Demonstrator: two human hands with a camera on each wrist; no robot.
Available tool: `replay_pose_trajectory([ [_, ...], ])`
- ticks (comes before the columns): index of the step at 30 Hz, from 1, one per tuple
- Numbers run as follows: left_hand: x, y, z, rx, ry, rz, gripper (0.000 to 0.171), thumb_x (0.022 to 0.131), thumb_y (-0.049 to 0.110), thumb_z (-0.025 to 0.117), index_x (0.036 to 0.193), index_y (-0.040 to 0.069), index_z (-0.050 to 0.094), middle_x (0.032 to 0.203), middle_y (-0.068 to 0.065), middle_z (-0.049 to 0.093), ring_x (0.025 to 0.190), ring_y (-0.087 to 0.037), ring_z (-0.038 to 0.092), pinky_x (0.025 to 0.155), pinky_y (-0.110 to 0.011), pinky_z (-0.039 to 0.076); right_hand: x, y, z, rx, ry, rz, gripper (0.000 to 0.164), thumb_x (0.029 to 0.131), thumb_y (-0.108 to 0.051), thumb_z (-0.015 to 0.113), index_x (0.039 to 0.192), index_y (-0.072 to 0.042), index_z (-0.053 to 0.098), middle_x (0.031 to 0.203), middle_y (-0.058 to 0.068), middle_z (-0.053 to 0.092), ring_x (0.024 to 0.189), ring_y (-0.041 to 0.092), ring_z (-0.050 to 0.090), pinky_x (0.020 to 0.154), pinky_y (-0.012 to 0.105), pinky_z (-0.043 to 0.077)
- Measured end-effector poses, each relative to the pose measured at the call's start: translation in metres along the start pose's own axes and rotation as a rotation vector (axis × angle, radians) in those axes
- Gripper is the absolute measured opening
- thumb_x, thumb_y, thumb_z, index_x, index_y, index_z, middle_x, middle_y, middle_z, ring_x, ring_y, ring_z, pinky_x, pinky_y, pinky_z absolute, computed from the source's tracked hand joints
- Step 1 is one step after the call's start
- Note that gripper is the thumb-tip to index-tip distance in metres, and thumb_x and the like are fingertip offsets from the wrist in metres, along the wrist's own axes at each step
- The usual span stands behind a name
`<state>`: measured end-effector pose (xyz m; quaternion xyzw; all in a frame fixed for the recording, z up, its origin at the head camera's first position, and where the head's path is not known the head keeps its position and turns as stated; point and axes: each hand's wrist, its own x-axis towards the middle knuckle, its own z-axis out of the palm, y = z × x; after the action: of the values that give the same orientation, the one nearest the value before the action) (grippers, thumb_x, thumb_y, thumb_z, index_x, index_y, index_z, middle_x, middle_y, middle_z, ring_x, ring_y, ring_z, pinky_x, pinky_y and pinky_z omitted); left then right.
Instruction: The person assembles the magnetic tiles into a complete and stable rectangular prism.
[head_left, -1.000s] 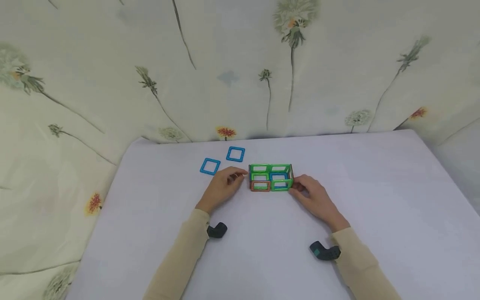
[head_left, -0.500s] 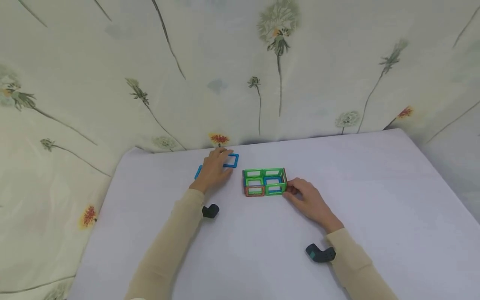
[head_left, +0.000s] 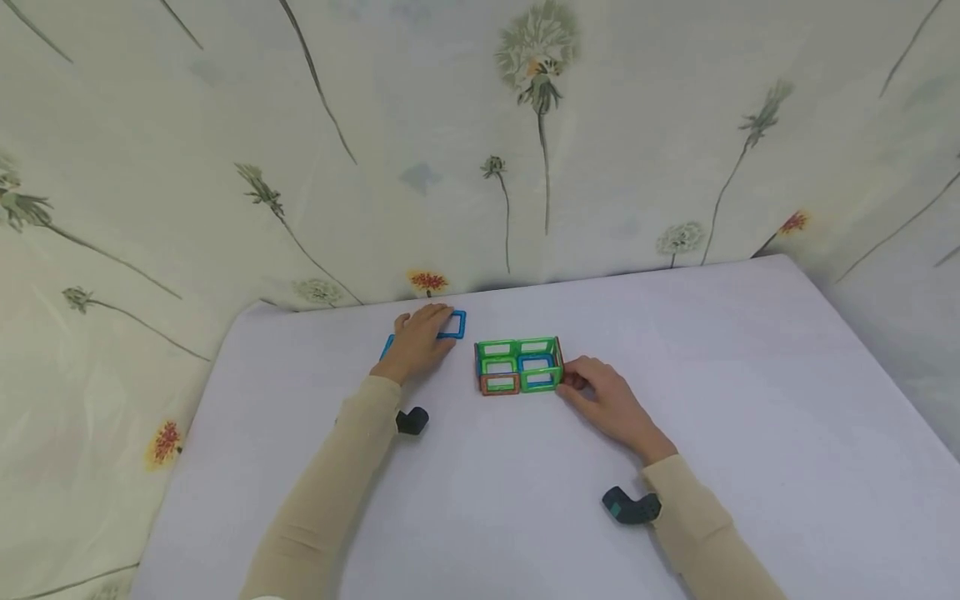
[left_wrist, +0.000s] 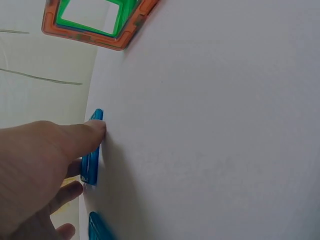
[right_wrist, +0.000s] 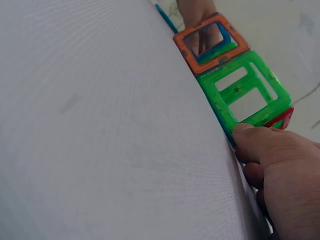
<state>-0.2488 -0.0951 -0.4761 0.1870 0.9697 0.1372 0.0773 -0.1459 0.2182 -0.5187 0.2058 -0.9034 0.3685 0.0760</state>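
An open-topped box of magnetic tiles stands on the white table, with green, blue and orange-red square frames. My right hand grips its right end. The thumb lies on the lower corner of a green tile, and the other fingers curl behind, partly hidden. To the left, my left hand reaches over a blue square tile. Its thumb presses the near side of that blue tile, with a finger behind. A second blue tile lies mostly covered by the same hand.
The box's orange tile is up and away from the left hand in its wrist view. A cloth with dandelion prints hangs right behind the table's far edge. Dark wrist devices stick out from both sleeves.
My left hand has left the box's left side and moved back and left onto the blue tiles. The right hand stays at the box's right end. The head view has shifted slightly.
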Motion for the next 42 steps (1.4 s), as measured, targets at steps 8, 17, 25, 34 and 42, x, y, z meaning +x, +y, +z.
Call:
replay_pose_trajectory([
  [8,-0.001,0.0,-0.003,0.013,0.03,0.025,0.056,0.094,0.034,0.057,0.143,0.014,0.039,0.138,-0.006,0.044,0.13,-0.026,0.038,0.11,-0.052,0.023,0.001,-0.001,0.0,-0.014,-0.012,0.019,0.021,0.086,-0.019,0.069,0.105,-0.016,0.061,0.087,-0.008,0.058,0.081,0.007,0.047,0.072,0.026,0.042],
  [17,-0.004,-0.003,-0.003,0.025,0.021,0.029,0.056,0.096,0.037,0.053,0.144,0.013,0.039,0.138,-0.006,0.042,0.129,-0.025,0.037,0.111,-0.05,0.022,0.001,-0.001,0.0,-0.015,-0.014,0.013,0.021,0.086,-0.019,0.069,0.106,-0.016,0.061,0.087,-0.008,0.057,0.08,0.007,0.046,0.072,0.026,0.041],
  [25,-0.006,-0.004,-0.001,-0.031,0.094,0.041,0.057,0.095,0.044,0.052,0.141,0.011,0.043,0.132,-0.009,0.047,0.125,-0.027,0.041,0.109,-0.052,0.026,0.001,-0.001,0.0,-0.013,-0.01,0.011,0.02,0.087,-0.019,0.069,0.105,-0.016,0.061,0.087,-0.007,0.058,0.08,0.007,0.047,0.071,0.025,0.042],
  [34,-0.006,0.0,-0.006,-0.055,0.258,0.113,0.055,0.088,0.049,0.061,0.129,0.013,0.057,0.124,-0.007,0.058,0.115,-0.023,0.052,0.101,-0.047,0.04,0.001,-0.002,-0.001,0.018,-0.005,0.001,0.024,0.087,-0.018,0.068,0.11,-0.017,0.06,0.087,-0.008,0.057,0.079,0.006,0.047,0.071,0.024,0.041],
  [42,-0.012,0.017,-0.018,-0.118,0.292,0.164,0.055,0.088,0.049,0.061,0.129,0.013,0.057,0.123,-0.006,0.059,0.116,-0.022,0.052,0.105,-0.044,0.038,0.003,-0.004,-0.005,0.074,-0.014,-0.028,0.018,0.089,-0.012,0.065,0.105,-0.017,0.061,0.088,-0.009,0.055,0.079,0.004,0.046,0.072,0.025,0.035],
])
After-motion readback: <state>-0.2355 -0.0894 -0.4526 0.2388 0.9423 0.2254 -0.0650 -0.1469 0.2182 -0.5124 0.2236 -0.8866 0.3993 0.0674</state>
